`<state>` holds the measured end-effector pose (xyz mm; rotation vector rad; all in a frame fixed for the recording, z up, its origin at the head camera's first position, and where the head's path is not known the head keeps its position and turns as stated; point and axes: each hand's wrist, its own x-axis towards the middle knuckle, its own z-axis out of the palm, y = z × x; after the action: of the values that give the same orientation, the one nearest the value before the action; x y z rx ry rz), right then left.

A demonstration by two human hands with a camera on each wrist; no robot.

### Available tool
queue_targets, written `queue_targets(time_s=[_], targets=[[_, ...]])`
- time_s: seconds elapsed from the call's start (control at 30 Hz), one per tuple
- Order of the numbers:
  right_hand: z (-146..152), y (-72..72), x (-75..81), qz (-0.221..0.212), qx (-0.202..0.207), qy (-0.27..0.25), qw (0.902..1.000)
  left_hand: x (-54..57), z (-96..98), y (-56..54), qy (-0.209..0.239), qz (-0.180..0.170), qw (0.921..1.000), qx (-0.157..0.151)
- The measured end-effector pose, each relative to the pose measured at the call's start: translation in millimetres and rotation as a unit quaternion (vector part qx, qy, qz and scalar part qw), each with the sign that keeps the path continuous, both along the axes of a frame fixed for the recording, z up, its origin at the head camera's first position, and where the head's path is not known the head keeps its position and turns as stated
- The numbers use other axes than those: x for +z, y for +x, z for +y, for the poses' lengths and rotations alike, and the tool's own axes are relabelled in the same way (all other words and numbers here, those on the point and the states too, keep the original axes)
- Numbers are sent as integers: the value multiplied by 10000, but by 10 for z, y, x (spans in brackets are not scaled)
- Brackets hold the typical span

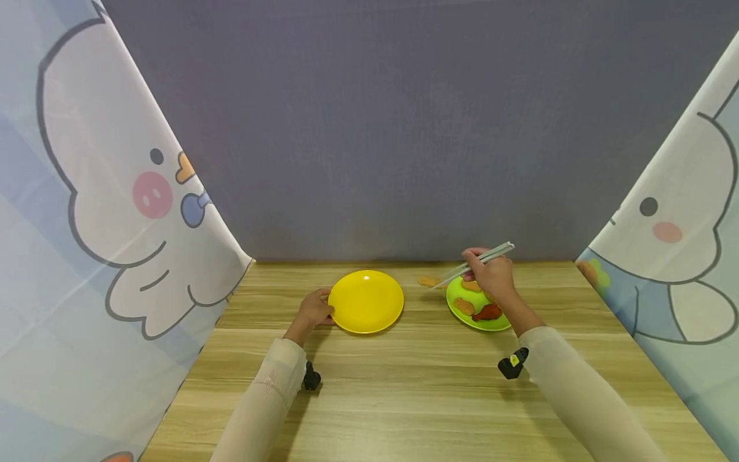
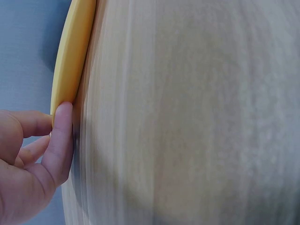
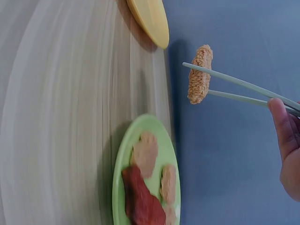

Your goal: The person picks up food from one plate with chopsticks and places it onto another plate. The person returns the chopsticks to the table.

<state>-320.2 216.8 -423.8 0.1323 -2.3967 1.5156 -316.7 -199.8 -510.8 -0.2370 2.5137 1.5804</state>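
Observation:
My left hand [image 1: 314, 309] pinches the left rim of a bare yellow plate [image 1: 366, 301]; in the left wrist view the thumb [image 2: 63, 126] lies against its edge. The right hand [image 1: 492, 276] holds a pair of pale chopsticks [image 1: 487, 255]. Between their tips is a golden, crumb-coated piece that looks like a fried nugget [image 3: 200, 75], raised above the table. Below that hand stands a green plate [image 1: 487, 326] bearing several tan nugget-like pieces [image 1: 464, 307] and a reddish-brown drumstick [image 1: 487, 312]. The right forearm and hand cover part of the green plate in the head view.
Both plates stand on a wood-grain table [image 1: 369, 398], near its back edge. Behind it rises a grey fabric wall [image 1: 404, 128]. Cartoon-printed cloth panels [image 1: 115, 192] flank the table on both sides. A small black camera [image 1: 512, 364] is worn at each wrist.

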Motion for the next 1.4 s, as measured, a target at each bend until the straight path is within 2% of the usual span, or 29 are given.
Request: queue_targets(time_s=[0.17, 0.3, 0.67, 1.0, 1.23, 1.4], targets=[[-189, -13, -50, 64, 279, -159, 9995, 12, -1, 0, -4, -37, 10000, -9], [-343, -26, -78, 94, 476, -503, 9976, 35, 10, 0, -6, -23, 10000, -28], [-554, -36, -125, -135, 606, -756, 9952, 41, 58, -7, -46, -9, 10000, -27], [-423, -28, -155, -329, 597, -787, 9946, 49, 62, 17, 22, 26, 10000, 0], [-226, 2, -59, -298, 463, -575, 9968, -1, 36, 4, 69, -5, 9999, 79], [-80, 24, -28, -219, 356, -610, 9973, 16, 33, 22, 72, -21, 9999, 105]])
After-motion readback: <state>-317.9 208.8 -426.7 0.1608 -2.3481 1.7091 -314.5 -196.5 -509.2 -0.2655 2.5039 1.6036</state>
